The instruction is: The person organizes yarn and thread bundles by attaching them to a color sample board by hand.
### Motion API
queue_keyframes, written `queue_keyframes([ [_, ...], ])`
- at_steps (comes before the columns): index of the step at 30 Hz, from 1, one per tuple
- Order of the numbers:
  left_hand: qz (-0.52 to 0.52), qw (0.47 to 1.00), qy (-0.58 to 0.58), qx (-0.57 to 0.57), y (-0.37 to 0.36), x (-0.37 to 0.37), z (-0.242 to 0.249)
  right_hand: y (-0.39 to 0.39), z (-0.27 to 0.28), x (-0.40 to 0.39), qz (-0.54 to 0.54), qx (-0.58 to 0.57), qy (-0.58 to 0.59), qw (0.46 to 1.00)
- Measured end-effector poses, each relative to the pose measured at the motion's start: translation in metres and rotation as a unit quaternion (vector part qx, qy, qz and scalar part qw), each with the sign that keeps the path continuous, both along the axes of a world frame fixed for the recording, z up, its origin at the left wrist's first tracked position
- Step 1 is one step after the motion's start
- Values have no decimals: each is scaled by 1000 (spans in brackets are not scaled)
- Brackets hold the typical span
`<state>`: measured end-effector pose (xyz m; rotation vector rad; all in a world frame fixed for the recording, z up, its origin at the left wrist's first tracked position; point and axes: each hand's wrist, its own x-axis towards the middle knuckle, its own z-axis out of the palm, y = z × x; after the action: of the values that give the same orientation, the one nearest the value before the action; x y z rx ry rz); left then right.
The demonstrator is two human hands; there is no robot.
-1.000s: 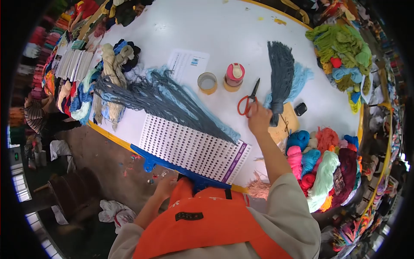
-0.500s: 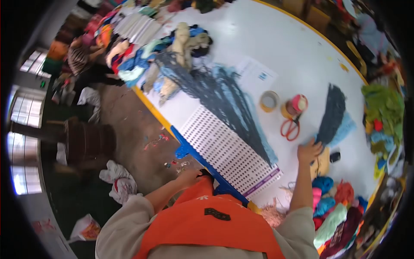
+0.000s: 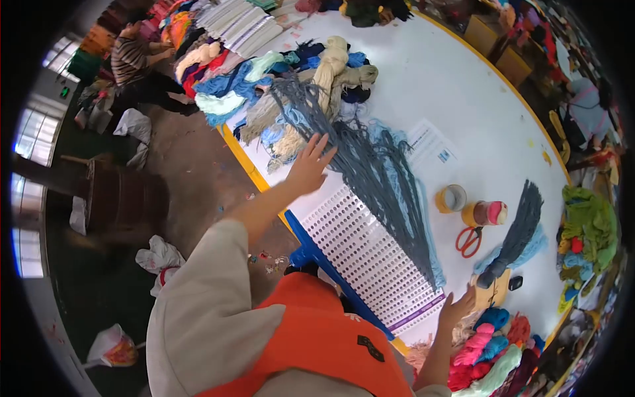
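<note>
My left hand [image 3: 309,169], fingers spread, is at the near edge of a long bundle of dark grey-blue yarn [image 3: 380,182] on the table. Light blue yarn [image 3: 428,228] runs along the bundle's far side. Beneath its lower edge lies a white card with rows of holes [image 3: 370,255] and a purple strip. Off to the right, my right hand [image 3: 456,309] is open with nothing in it, beside the card's end. Close to it, a tied dark grey-blue hank [image 3: 512,235] rests over light blue yarn and a tan piece of cardboard [image 3: 491,291].
Red-handled scissors [image 3: 469,242], a tape roll [image 3: 451,198] and a pink-topped roll [image 3: 489,213] sit beyond the bundle. A printed sheet [image 3: 433,142] lies farther back. Colourful yarn heaps [image 3: 489,344] flank both sides. A person in a striped top [image 3: 129,59] is at the far left.
My left hand has risen from beside the apron to the yarn bundle, fingers spreading. My right hand has drawn back from the tied hank towards me. The view has shifted.
</note>
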<state>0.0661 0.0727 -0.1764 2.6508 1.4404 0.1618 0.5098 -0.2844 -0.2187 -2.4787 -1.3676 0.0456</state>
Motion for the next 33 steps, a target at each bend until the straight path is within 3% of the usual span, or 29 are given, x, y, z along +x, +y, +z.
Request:
queue_keyframes([
  [3, -30, 998, 53, 25, 74, -10, -71, -49, -21, -68, 6, -19, 17, 1000],
  [6, 94, 993, -77, -5, 50, 8, -83, -84, -35, -151, -55, -41, 37, 997],
  [7, 138, 986, -86, -25, 38, 17, -89, -81, -26, -187, -126, -81, 92, 984],
  [10, 211, 967, -94, -110, 33, 51, -117, -79, -24, -260, -129, -114, 198, 965],
  [11, 209, 962, -95, -151, 43, 61, -130, -72, -17, -275, -66, -138, 179, 972],
  [12, 103, 981, -80, -143, 58, 65, -119, -62, -9, -284, -68, -140, 172, 973],
  [14, -116, 947, -184, -238, 98, 69, -117, -44, 6, -300, -177, -201, 377, 887],
  [15, -213, 940, -177, -198, 114, 72, -114, -49, 3, -308, -174, -156, 368, 900],
  [16, -260, 927, -143, -228, 130, 75, -108, -65, -11, -311, -176, -159, 368, 899],
  [17, -306, 910, -108, -258, 139, 74, -98, -87, -29, -311, -236, -89, 424, 870],
  [19, -289, 919, -127, -235, 139, 60, -70, -80, -25, -314, -295, -14, 479, 827],
  [21, -175, 936, -267, -148, 138, 44, -56, -41, 16, -311, -331, -89, 473, 811],
  [22, -133, 940, -282, -141, 144, 33, -38, -42, 15, -313, -334, -83, 473, 811],
  [24, -94, 944, -314, -24, 176, 11, -19, -53, 9, -316, -375, -78, 469, 796],
  [25, -41, 939, -341, 27, 194, 8, 3, -76, -4, -319, -380, -75, 466, 796],
  [26, 13, 927, -365, 80, 216, 7, 20, -104, -27, -320, -343, -85, 433, 829],
  [28, 120, 894, -401, 164, 259, 13, 18, -134, -69, -324, -318, -88, 394, 858],
  [30, 161, 907, -341, 186, 282, 23, 20, -159, -86, -333, -314, -102, 419, 845],
  [31, 149, 929, -306, 144, 292, 22, 18, -151, -64, -339, -332, -99, 413, 842],
  [33, 111, 953, -268, 89, 313, 12, 12, -86, -12, -336, -295, -216, 390, 845],
])
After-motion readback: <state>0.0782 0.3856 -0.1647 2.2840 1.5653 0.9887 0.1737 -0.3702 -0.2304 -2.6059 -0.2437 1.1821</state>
